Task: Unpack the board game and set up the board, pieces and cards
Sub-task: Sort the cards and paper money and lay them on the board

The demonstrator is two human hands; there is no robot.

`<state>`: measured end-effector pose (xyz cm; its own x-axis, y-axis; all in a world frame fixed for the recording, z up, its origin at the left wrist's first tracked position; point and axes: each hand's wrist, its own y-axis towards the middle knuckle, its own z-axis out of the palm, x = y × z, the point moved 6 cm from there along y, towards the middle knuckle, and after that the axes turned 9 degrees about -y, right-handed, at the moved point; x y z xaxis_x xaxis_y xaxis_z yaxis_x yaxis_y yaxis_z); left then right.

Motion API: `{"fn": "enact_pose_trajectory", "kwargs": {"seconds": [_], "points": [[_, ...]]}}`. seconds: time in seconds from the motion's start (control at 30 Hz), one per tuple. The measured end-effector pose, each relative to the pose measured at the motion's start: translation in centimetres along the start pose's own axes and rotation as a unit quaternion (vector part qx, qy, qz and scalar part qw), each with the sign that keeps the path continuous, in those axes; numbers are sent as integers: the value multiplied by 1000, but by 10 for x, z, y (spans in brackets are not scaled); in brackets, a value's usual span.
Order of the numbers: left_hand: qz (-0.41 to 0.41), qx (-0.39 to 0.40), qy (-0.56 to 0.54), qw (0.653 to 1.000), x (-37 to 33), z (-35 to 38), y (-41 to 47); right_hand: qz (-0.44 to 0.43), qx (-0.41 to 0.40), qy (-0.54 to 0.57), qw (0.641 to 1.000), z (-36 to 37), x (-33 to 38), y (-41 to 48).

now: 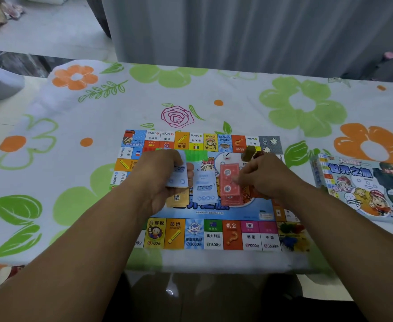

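Fingers of left hand curl round a thin stack of pale-blue notes. Thumb is hidden behind the back of the hand. Stack sits tilted, just over the left-centre of the board. Right hand has its fingers curled too, tips down at the right edge of the red notes. Pinching one or only touching? Can't tell, tips are blurred.

Board lies open & flat on the flowered tablecloth, near the table's front edge. On it:
- a blue pile between the hands
- red notes just right of that
- a green stack further back
- a die near the green stack
- coloured tokens at the near-right corner, too blurry to count

Box lies off to the right, well apart from the board.

Looks like money is being sorted by colour, so the task is prob. well along: board out, piles forming.

Handling: notes are paper, so v. light, floppy & slick against each other, and a stack will fan or slide w/ little push.
- Best hold is across the long sides, thumb on top & fingers under, w/ light pressure so nothing creases.
- To take one off a flat pile, slide the top sheet sideways first, then pinch the free corner.
- Set piles down low & flat, or they splay.
- Board looks thin and may creep on the cloth if a pile is dragged, so lift rather than push.
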<state>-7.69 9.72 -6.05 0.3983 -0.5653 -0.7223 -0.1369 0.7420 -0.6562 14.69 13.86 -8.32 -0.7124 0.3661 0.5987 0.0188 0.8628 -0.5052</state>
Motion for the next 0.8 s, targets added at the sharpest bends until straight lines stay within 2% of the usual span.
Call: {"fn": "enact_pose_trajectory", "kwargs": {"seconds": [0.37,0.47,0.6,0.8], "points": [[-6,-8,25,1000,5,7,0,-2,-29,-108,994,-1,-4,7],[-2,-6,47,999,5,7,0,-49,-11,-40,998,5,10,0],[10,1,66,998,4,5,-1,-101,61,96,988,22,36,-13],[24,8,76,997,3,-2,1,-148,80,127,978,41,59,-20]]}}
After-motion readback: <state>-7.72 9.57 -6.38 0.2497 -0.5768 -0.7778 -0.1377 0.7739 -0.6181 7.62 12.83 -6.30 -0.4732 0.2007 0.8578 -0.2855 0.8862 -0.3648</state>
